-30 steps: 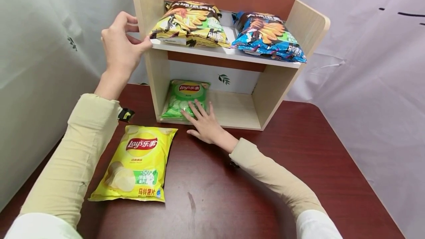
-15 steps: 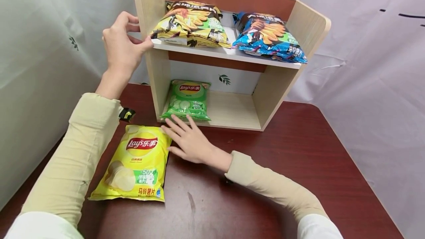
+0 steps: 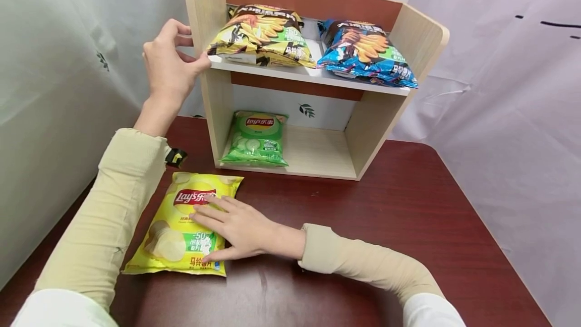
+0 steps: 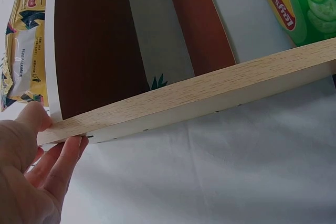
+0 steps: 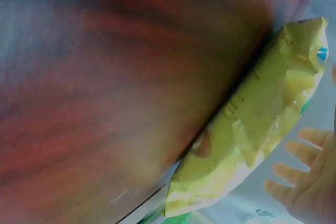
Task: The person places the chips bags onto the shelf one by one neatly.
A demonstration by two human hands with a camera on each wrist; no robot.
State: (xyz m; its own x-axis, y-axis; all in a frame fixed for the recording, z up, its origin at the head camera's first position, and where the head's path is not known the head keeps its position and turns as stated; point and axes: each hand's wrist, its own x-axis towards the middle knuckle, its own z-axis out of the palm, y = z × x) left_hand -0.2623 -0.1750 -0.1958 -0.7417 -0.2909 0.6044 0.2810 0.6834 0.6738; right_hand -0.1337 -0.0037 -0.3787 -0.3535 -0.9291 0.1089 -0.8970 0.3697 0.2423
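With the thumb on the front edge and the fingers on the outer side, my left hand (image 3: 170, 67) pinches the left side panel of a wooden two-tier shelf (image 3: 322, 153). The left wrist view shows this grip (image 4: 39, 163) at the panel's edge. My right hand (image 3: 245, 228), fingers spread and straight, is over the right part of a yellow Lay's potato chip bag (image 3: 165, 243) lying on the table. In the right wrist view, the fingers appear slightly apart from the yellow bag (image 5: 247, 124). A green Lay's chip bag (image 3: 258, 140) leans in the shelf's lower left.
On the upper tier lie a black-and-yellow chip bag (image 3: 263, 34) at left and a blue chip bag (image 3: 365, 52) at right. The shelf stands toward the back of a dark red table (image 3: 386, 216). Pale cloth (image 3: 504, 115) hangs around it.
My right hand has moved from the green chip bag down and left, away from the shelf, to over the yellow one. My left hand keeps its grip on the shelf.
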